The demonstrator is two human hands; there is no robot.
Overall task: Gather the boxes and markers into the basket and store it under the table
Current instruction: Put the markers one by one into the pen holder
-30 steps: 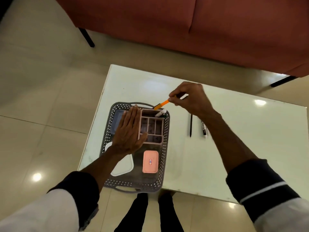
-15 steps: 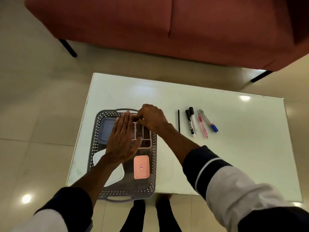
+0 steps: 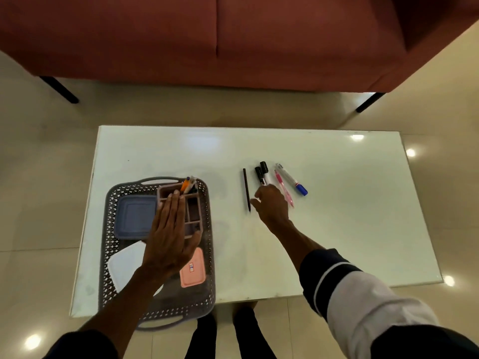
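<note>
A grey perforated basket [image 3: 110, 255] sits on the left of the white table [image 3: 337, 242]. It holds a blue box [image 3: 134, 216], a white box [image 3: 124, 265], a pink box [image 3: 193, 270] and a pink divided organiser [image 3: 193, 213] with an orange marker [image 3: 184, 185] standing in it. My left hand [image 3: 168, 242] lies flat and open over the organiser. My right hand [image 3: 270, 206] hovers with fingers apart over two black markers [image 3: 261, 172], beside a thin black pen [image 3: 246, 187], a pink pen [image 3: 281, 183] and a blue-capped marker [image 3: 293, 180].
A red sofa [image 3: 233, 40] on black legs stands beyond the table's far edge. Glossy beige floor tiles surround the table. My legs show below the near table edge.
My right hand dropped the orange marker into the organiser, then swung right to the loose markers. My left hand stayed on the basket. The view shifted rightward.
</note>
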